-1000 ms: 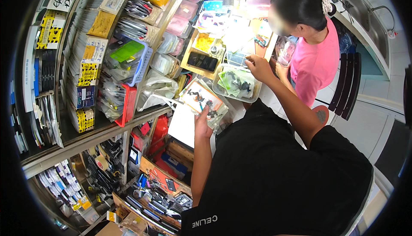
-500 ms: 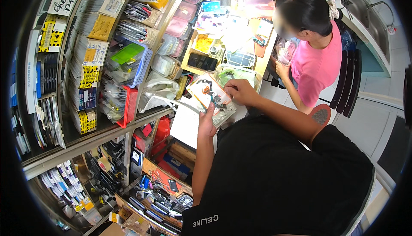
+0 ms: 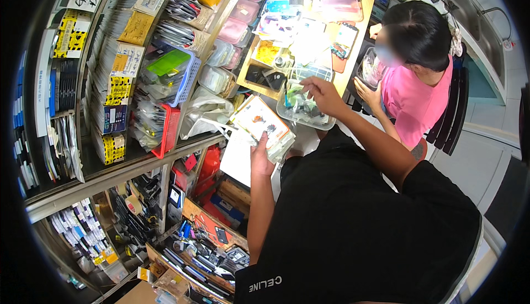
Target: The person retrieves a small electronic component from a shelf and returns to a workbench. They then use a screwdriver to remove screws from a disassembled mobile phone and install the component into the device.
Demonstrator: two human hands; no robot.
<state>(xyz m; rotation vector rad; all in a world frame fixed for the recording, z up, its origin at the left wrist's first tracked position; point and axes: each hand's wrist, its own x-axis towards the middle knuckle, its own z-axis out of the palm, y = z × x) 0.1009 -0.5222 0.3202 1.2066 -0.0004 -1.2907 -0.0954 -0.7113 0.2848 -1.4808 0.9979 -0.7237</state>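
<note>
My left hand (image 3: 261,157) is closed on the near edge of a stack of flat plastic packets (image 3: 264,119). The top packet is white with an orange border, and small orange and dark shapes show on it. Over a clear plastic tub (image 3: 309,117) to the right, my right hand (image 3: 324,95) hovers with thumb and forefinger apart, and I see nothing between them. Greenish and dark small parts (image 3: 301,102) lie in the tub. A thin dark strip (image 3: 286,87), like a flex cable, stands at its left rim, clear of my fingers.
A brightly lit wooden workbench (image 3: 353,44) holds cases, packets and a divided wooden tray (image 3: 251,61). At right sits a person in pink (image 3: 417,99) with a clear box in hand. Shelves of packed envelopes (image 3: 118,83) and a red basket (image 3: 167,130) line the left.
My right hand has left the packets and moved right, over the tub. The dark strip is off the top packet. The black phone-like slab on the wooden tray no longer shows.
</note>
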